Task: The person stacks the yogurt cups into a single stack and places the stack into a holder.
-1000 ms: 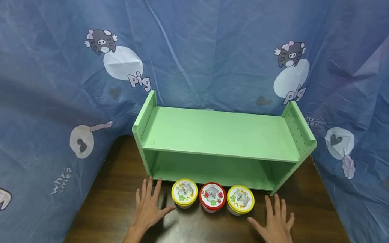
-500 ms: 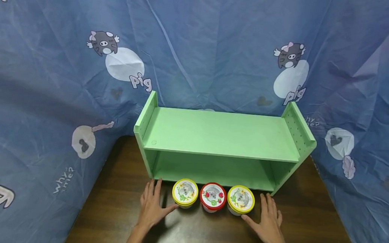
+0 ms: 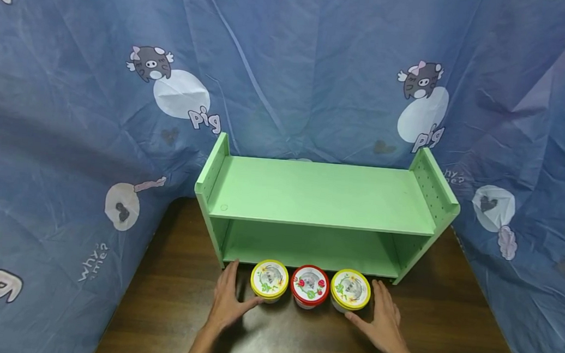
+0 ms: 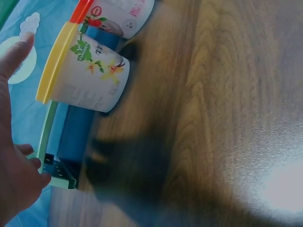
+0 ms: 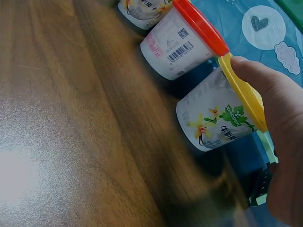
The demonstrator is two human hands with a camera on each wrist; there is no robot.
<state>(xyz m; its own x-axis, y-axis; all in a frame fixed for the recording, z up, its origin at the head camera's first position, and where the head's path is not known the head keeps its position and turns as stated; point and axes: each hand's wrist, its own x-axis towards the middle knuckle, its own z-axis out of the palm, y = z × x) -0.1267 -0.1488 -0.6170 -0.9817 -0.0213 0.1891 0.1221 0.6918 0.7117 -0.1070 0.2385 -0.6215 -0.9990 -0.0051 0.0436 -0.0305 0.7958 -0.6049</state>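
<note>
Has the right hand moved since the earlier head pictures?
Yes, the right hand moved left relative to the green shelf, toward the nearest yellow-lidded tub.

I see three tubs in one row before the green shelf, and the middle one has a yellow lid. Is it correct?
Not quite: the middle tub has a red lid, not a yellow one; the head view shows it. The rest is right.

The brown wooden counter (image 3: 156, 299) has a green shelf (image 3: 320, 193) on its far part. Just in front of that, the left yellow-lidded cup (image 3: 269, 279), the red-lidded cup (image 3: 310, 285) and the right yellow-lidded cup (image 3: 350, 289) stand upright in a row.
</note>
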